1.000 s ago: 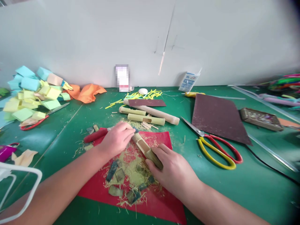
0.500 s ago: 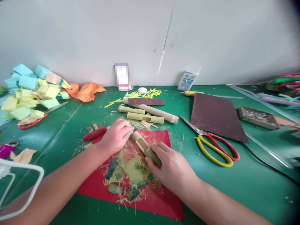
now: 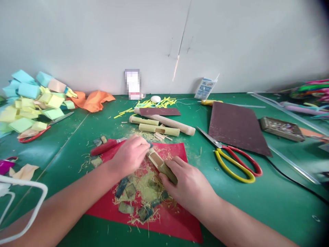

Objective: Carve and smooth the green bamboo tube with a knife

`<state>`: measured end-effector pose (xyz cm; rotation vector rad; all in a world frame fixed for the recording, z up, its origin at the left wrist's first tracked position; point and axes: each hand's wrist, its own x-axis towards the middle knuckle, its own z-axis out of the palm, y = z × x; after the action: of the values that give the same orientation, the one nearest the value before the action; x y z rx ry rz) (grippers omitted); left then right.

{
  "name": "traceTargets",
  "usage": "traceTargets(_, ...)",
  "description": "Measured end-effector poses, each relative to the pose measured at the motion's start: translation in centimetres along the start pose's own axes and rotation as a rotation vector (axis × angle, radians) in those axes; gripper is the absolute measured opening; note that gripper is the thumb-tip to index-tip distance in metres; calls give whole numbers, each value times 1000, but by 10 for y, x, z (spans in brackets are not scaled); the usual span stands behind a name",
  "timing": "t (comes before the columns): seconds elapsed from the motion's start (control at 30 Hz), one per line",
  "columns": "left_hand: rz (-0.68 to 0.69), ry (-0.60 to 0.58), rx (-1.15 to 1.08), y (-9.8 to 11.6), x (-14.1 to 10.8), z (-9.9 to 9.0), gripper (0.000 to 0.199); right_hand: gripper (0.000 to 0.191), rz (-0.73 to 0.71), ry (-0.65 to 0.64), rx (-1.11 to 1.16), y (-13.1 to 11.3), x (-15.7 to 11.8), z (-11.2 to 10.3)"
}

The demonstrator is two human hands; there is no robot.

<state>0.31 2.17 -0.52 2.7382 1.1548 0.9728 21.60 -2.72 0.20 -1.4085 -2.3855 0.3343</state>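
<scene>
A short bamboo tube (image 3: 157, 160) with a rectangular opening cut in its side lies slanted over a red sheet (image 3: 177, 152). My right hand (image 3: 183, 175) is closed around its near end. At the far end my left hand (image 3: 132, 152) is pinched on a small dark piece of sandpaper (image 3: 150, 145), mostly hidden by the fingers, pressed to the bamboo. Below the hands, several worn sandpaper pieces (image 3: 145, 212) lie among pale shavings and dust (image 3: 147, 190). Left of my left hand is a red-handled knife (image 3: 104, 148), its blade tip close to the hand.
Behind the sheet lie another cut bamboo tube (image 3: 168, 130) and a longer pale stick (image 3: 177, 124). Scissors (image 3: 236, 161) and a dark brown sheet (image 3: 236, 128) are at right, with a small metal box (image 3: 281, 129). Folded papers (image 3: 31, 99) pile up at left.
My left hand has slid a little to the right and toward me along the bamboo tube, uncovering more of the knife blade. My right hand keeps its grip in the same place.
</scene>
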Motion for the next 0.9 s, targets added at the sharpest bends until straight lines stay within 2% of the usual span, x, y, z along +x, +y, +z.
traceTargets(0.07,17,-28,-5,0,-1,-1,17,13,-6,-1,6,0,-1,0)
traceTargets(0.2,1,12,34,0,-2,-2,17,15,-1,-12,5,0,-1,1)
traceTargets(0.3,12,-24,10,1,-3,-2,17,15,1,-24,16,0,0,1)
traceTargets(0.4,-3,26,37,1,-4,-2,16,16,10,-24,18,0,0,1)
traceTargets(0.53,-14,1,0,1,-5,-1,16,15,11,-16,12,-1,0,1)
traceTargets(0.63,-21,40,20,1,-4,-1,16,15,13,-5,6,-1,1,1)
traceTargets(0.77,3,-10,2,1,-2,-1,16,13,11,4,-10,0,1,3)
traceTargets(0.9,-14,47,26,2,-3,-1,16,14,22,7,-19,0,1,5)
